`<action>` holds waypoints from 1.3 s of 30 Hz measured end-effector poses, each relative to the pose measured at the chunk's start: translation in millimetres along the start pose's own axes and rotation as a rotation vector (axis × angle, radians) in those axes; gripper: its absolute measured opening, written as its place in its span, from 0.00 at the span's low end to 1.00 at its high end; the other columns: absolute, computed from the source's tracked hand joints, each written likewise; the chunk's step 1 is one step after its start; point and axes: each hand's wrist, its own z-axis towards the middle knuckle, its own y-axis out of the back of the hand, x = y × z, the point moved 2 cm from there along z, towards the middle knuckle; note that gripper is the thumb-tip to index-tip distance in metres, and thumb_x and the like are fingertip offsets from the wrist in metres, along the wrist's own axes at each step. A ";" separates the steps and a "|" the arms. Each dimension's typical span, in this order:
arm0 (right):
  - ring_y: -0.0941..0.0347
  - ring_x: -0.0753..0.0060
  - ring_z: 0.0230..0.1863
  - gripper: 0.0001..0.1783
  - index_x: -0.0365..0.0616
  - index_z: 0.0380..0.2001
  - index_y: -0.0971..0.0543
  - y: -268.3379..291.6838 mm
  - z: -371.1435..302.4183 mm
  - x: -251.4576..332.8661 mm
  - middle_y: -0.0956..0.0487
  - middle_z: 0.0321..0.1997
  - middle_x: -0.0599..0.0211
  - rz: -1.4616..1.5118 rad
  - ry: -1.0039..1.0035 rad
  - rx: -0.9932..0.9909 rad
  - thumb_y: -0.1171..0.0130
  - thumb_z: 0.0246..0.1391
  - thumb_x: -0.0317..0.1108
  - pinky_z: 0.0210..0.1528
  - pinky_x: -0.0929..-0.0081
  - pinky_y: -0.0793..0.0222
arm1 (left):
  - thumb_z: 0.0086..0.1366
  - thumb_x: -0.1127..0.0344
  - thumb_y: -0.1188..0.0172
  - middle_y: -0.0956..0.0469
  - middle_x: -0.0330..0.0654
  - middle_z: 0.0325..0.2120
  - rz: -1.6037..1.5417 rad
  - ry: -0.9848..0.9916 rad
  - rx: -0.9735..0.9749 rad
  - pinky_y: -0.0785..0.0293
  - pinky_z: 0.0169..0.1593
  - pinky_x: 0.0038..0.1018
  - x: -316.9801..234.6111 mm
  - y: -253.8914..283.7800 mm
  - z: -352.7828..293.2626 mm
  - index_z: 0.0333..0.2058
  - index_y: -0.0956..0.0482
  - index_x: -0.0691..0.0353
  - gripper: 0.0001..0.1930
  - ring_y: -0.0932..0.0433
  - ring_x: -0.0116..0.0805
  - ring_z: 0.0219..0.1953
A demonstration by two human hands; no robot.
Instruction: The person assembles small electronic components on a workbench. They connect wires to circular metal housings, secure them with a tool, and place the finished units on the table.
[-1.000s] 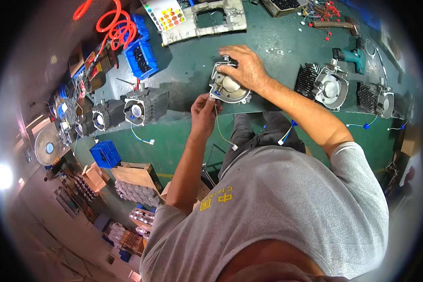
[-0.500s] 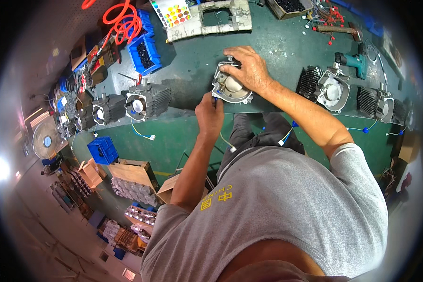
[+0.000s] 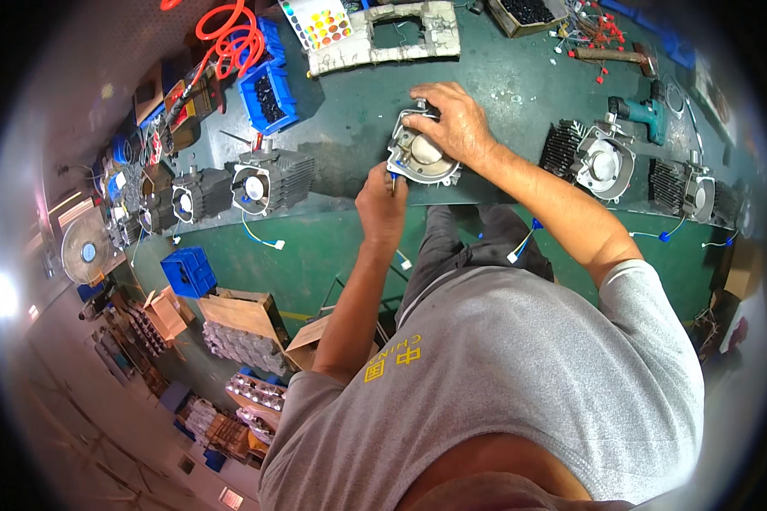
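At the bench's near edge stands a silver metal motor housing (image 3: 423, 155) with a round disc in its open face. My right hand (image 3: 456, 123) is closed over its top right side, thumb across the rim. Low on the housing's left corner, my left hand (image 3: 381, 203) pinches a thin wire where a bit of blue shows. The fingertips partly hide that spot. Below this hand, the wire's white connector (image 3: 406, 264) hangs past the bench edge.
Similar finned housings stand left (image 3: 268, 183) and right (image 3: 603, 162), some with dangling wires. A teal power drill (image 3: 643, 115), a hammer (image 3: 609, 54), blue parts bins (image 3: 267, 98) and a worn whitish frame (image 3: 341, 58) lie farther back. A fan (image 3: 85, 251) stands far left.
The hanging white connector has swung left and slightly up. My left hand has shifted slightly at the housing's corner, while my right hand keeps its hold. The whole view has moved a little.
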 end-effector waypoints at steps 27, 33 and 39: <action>0.22 0.55 0.58 0.25 0.44 0.48 0.16 -3.3 -4.5 -2.2 0.16 0.55 0.64 -0.006 -0.005 -0.014 0.29 0.53 0.49 0.57 0.58 0.24 | 0.62 0.77 0.37 0.24 0.46 0.19 -0.082 0.020 0.010 0.27 0.30 0.31 -2.4 -3.8 6.5 0.39 0.20 0.70 0.07 0.27 0.29 0.20; 0.21 0.55 0.57 0.25 0.44 0.48 0.17 -3.1 -6.6 -4.7 0.17 0.55 0.64 0.023 0.007 -0.020 0.28 0.53 0.49 0.56 0.58 0.23 | 0.64 0.77 0.39 0.24 0.47 0.19 -0.177 0.072 0.035 0.27 0.29 0.32 -0.8 -6.0 4.4 0.39 0.20 0.70 0.06 0.25 0.32 0.20; 0.21 0.54 0.56 0.25 0.44 0.47 0.16 -5.4 -4.9 -3.1 0.16 0.53 0.64 0.002 0.022 -0.032 0.28 0.53 0.49 0.56 0.58 0.23 | 0.63 0.73 0.37 0.22 0.50 0.19 0.023 0.105 0.047 0.25 0.30 0.35 -6.3 -1.1 10.9 0.38 0.19 0.70 0.07 0.21 0.36 0.21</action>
